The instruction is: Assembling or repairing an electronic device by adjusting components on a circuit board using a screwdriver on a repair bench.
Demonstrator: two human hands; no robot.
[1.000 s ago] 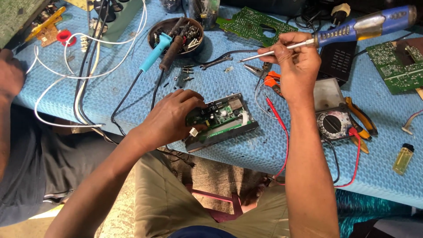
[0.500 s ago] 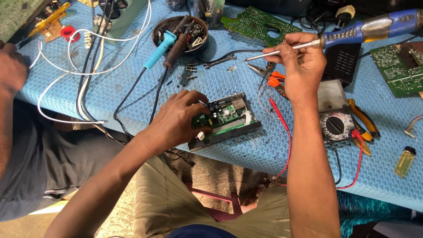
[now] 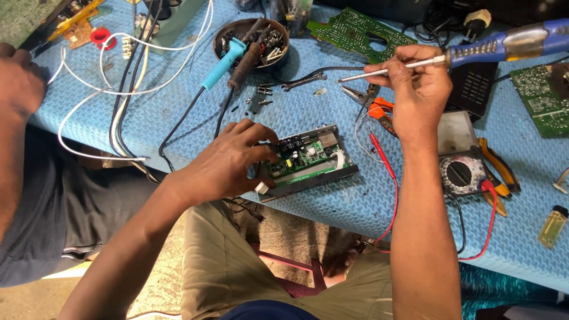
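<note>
Left hand (image 3: pixel 234 157): rests on the left end of the small black-cased unit with an exposed green circuit board (image 3: pixel 308 161), fingers curled and pressed onto its edge and board. The unit lies near the front edge of the blue textured table (image 3: pixel 332 118), about midway along it.

Right hand (image 3: pixel 415 98): raised above the table behind the unit, thumb and fingers pinching the metal shaft of a blue-handled soldering iron (image 3: pixel 450 54), tip pointing left.

Round dark dish of tools and screws (image 3: pixel 252 44): toward the back edge. Analogue multimeter with red lead (image 3: pixel 465 172): right of the unit. Yellow lighter (image 3: pixel 552 226): near the front right corner. Another person's hand (image 3: pixel 21 80): at the left edge.
</note>
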